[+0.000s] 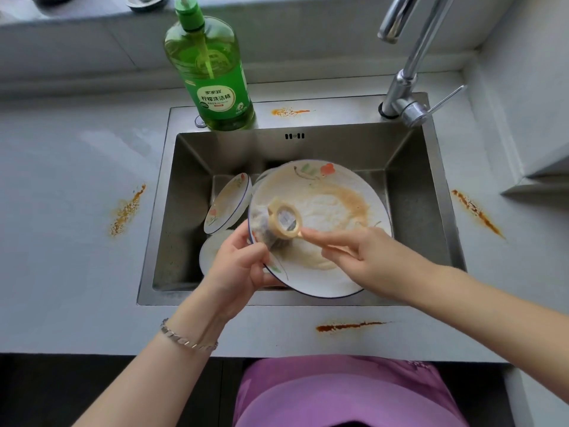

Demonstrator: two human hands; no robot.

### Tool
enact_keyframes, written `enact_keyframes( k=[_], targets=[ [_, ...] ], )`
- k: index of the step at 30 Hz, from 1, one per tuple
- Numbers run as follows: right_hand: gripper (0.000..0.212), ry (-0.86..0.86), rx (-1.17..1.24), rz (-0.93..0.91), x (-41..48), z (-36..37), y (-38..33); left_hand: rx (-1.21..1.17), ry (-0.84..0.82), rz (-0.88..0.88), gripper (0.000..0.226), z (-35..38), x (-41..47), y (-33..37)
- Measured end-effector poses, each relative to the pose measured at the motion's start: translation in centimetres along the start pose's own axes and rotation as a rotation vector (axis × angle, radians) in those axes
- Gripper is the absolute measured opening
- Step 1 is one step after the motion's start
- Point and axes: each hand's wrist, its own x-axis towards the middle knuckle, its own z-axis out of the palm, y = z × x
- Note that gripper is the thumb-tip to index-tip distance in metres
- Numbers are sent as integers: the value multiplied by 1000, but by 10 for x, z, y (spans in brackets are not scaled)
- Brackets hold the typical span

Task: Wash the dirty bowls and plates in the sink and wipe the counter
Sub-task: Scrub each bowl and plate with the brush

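Left hand grip: the left hand (pixel 240 266) is closed around the lower-left rim of the large plate (pixel 335 180), with the thumb on the upper face and the fingers curled under it.
Right hand grip: the right hand (pixel 363 260) pinches a thin beige handle between thumb and fingers, and the fingers are tight on it.
Tool: it seems to be a dish brush (pixel 284 221) with a round ring-shaped head, but this part is blurred. Its long axis goes from the right hand up and to the left, and the head lies on the left half of the plate.
Large plate: it is held above the sink (pixel 412 204), tilted with its face toward the camera. The painted flower is at the far edge and the near edge is over the front rim of the sink. Brown smears and white foam cover its middle.
Other dishes: a small plate (pixel 229 201) with a blue rim leans in the left part of the basin. A second dish (pixel 212 251) lies below it, partly hidden by the left hand.
Behind the sink: a green detergent bottle (pixel 212 72) stands upright on the rear ledge at the left, and the faucet (pixel 403 87) at the right.
Counter: the counter (pixel 61 180) has orange-brown stains left (pixel 127 211), right (pixel 475 212) and in front (pixel 348 326) of the sink.
Wrist: a silver bracelet (pixel 187 337) is on the left wrist.
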Motion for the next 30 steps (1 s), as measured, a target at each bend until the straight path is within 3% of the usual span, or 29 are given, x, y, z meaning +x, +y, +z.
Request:
enact_keyframes(
  k=[6, 12, 17, 21, 25, 28, 30],
  targets=[
    [39, -213, -9, 55, -23, -19, 11, 0, 49, 42, 62, -13, -2, 5],
    [36, -98, -29, 38, -2, -15, -3, 55, 18, 49, 55, -6, -3, 6],
    [39, -216, -13, 52, -19, -17, 11, 30, 56, 77, 60, -15, -3, 5],
    [34, -175, -54, 55, -9, -16, 12, 22, 46, 57, 63, -12, -1, 0],
    [39, -282, -216, 82, -24, -29, 19, 30, 83, 73, 66, -22, -5, 0],
    [36, -140, -442, 207, -21, -49, 39, 81, 97, 68, 68, -25, -9, -2],
    [36, -26, -442, 248, -17, -45, 42, 77, 89, 68, 65, -22, -9, -5]
  ],
)
